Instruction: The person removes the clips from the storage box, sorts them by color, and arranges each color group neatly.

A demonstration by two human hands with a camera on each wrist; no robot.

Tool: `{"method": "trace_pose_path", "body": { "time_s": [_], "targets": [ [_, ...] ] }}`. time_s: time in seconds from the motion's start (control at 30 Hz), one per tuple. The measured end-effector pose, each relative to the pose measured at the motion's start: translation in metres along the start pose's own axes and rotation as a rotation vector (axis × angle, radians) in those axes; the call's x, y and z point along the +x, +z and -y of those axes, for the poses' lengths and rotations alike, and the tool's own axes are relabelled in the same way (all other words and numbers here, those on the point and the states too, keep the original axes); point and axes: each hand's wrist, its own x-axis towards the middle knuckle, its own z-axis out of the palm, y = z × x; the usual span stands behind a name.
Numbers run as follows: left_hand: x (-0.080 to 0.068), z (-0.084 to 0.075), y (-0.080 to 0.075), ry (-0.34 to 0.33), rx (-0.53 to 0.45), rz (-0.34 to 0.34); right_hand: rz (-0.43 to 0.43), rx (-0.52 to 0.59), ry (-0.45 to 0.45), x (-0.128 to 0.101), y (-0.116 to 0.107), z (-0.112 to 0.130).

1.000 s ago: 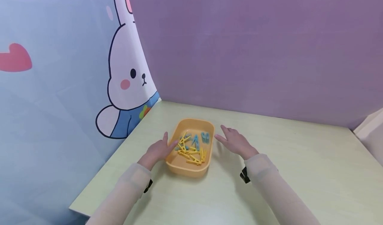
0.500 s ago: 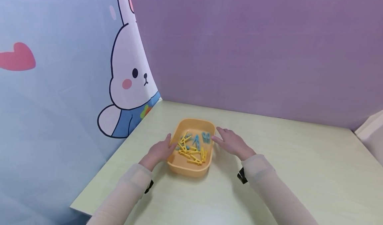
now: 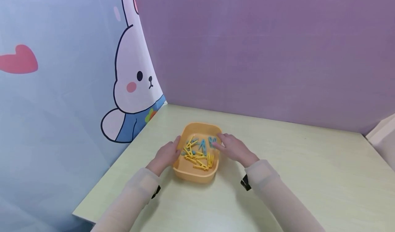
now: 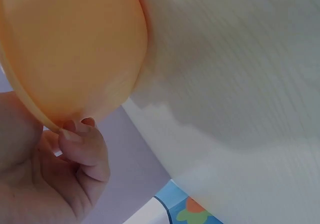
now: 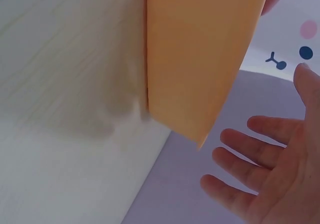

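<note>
On the far left hangs a pale blue cloth [image 3: 46, 122] with a white cartoon bunny [image 3: 131, 88] and a red heart [image 3: 18, 58]; the heart is cut off at the edge. My left hand [image 3: 165, 155] comes next. It holds the left rim of the orange plastic tub [image 3: 193, 175], with my thumb curled over the edge. My wrist view shows the thumb [image 4: 82, 146] on the rim, but my other fingers are hidden behind the tub. Inside the tub lie yellow clothes pegs [image 3: 197, 156] and blue clothes pegs [image 3: 206, 142], all in a heap, so I cannot count them. The tub sits on the pale green table [image 3: 308, 177], near the back left corner. My right hand [image 3: 232, 148] is at the tub's right rim, fingers straight and spread wide, holding nothing. I cannot tell if it touches the rim. Behind everything is a plain purple wall [image 3: 262, 53].
</note>
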Motion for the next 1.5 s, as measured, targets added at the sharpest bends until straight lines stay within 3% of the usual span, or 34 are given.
{"method": "trace_pose_path", "body": {
  "time_s": [0.63,0.83,1.3,1.5],
  "targets": [
    [-0.003,-0.003,0.000,0.064,0.087,0.001,0.018,-0.004,-0.124,0.006,0.013,0.020],
    [-0.002,-0.004,0.001,0.059,0.085,0.000,0.026,-0.006,-0.132,0.006,0.016,0.023],
    [-0.003,-0.006,0.001,0.030,0.073,0.020,0.022,-0.037,-0.256,0.008,0.030,0.033],
    [-0.005,-0.006,0.000,0.029,0.067,0.026,0.060,-0.028,-0.236,0.009,0.035,0.039]
  ]
}}
